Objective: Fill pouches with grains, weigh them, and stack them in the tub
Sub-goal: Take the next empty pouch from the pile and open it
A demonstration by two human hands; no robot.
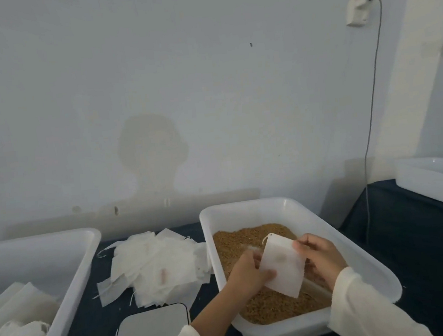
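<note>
A flat white drawstring pouch (pixel 282 265) is held over the brown grains (pixel 270 305) in a white tub (pixel 356 252). My left hand (pixel 247 274) pinches the pouch's lower left edge, thumb on top. My right hand (pixel 317 256) pinches its upper right edge near the mouth. A loose heap of empty white pouches (pixel 154 267) lies on the dark table left of the grain tub. Another white tub (pixel 72 277) at the far left holds several filled pouches (pixel 17 327). A flat silver scale (pixel 151 332) sits near the front edge.
A third white tub (pixel 430 179) stands on a dark table at the far right. A cable (pixel 371 117) hangs down the wall from a socket. The wall runs close behind the table.
</note>
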